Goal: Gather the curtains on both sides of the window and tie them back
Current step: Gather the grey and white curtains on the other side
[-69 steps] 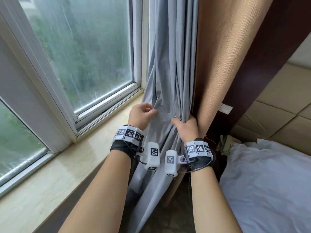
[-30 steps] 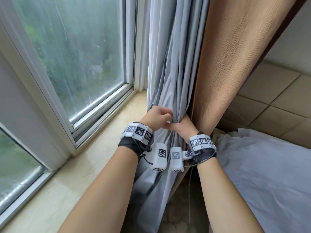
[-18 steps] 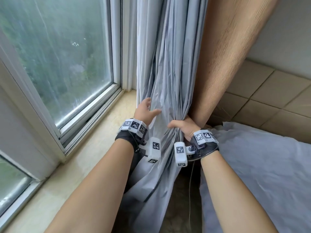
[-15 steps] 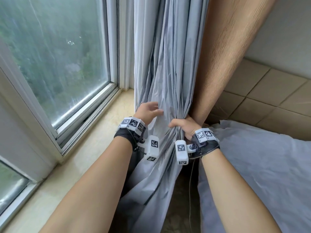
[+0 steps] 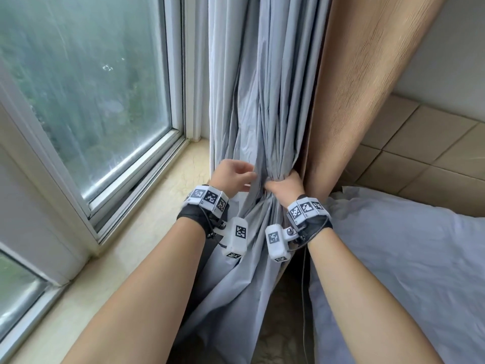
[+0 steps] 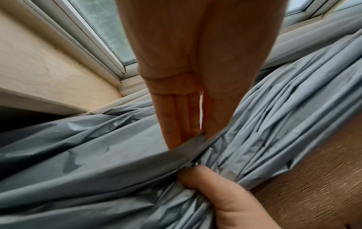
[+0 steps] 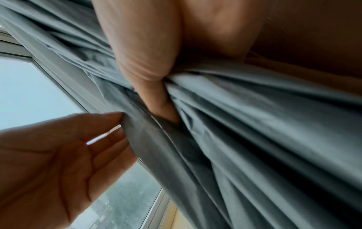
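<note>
The grey curtain [image 5: 265,101] hangs beside the window, bunched into narrow folds at waist height. A brown outer curtain [image 5: 362,88] hangs just right of it. My right hand [image 5: 278,185] grips the gathered grey bundle, its thumb [image 7: 156,105] dug into the folds. My left hand [image 5: 244,177] is right beside it on the left and pinches the curtain's loose left edge [image 6: 188,148] between thumb and straight fingers [image 6: 176,124]. Below both hands the fabric fans out loose. I see no tie-back.
The window pane [image 5: 91,88] and its white frame fill the left. A beige marble sill [image 5: 157,206] runs under my left arm. White bedding [image 5: 393,258] lies at the right, below tan padded wall panels [image 5: 420,158]. A thin cable [image 5: 304,285] hangs under my right wrist.
My left hand let go by the bundle, reached left to the curtain's loose edge and now pinches it close to the right hand. The right hand kept its grip. The view moved closer.
</note>
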Demonstrator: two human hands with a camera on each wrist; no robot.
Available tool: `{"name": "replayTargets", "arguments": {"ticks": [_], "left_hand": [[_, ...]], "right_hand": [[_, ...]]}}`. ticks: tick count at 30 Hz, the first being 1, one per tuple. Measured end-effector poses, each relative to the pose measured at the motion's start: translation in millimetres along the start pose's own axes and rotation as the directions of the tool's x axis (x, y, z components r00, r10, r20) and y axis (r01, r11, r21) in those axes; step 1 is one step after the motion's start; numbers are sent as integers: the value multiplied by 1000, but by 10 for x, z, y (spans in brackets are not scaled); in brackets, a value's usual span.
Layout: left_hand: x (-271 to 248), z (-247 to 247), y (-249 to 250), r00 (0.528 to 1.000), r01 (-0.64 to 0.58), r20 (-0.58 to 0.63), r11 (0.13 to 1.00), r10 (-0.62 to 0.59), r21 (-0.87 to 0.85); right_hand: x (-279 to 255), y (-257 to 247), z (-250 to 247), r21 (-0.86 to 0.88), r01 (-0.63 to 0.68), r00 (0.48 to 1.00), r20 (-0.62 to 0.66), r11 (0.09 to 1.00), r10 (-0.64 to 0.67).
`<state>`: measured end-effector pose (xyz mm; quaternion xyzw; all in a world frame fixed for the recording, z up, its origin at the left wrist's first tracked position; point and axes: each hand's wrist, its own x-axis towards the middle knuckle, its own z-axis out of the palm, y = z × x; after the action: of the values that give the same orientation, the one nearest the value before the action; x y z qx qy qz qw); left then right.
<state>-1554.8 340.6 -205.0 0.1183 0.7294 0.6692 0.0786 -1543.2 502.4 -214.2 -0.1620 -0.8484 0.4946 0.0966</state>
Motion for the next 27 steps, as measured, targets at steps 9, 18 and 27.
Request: {"name": "replayTargets", "arguments": {"ticks": [9,18,27], "left_hand": [[30,15,149,982,45,175,987,-72,155],[282,21,-134,991,131,-16,980,-130,147],[335,113,-85,995,58,-79,997,-53,59]], "right_hand": [[-74,-70,-23,170,19,965,254,985,-62],[-25,-7,-177,169,-50,974,227,984,11],[63,57,-242,213,-116,980,181,970,77]]}}
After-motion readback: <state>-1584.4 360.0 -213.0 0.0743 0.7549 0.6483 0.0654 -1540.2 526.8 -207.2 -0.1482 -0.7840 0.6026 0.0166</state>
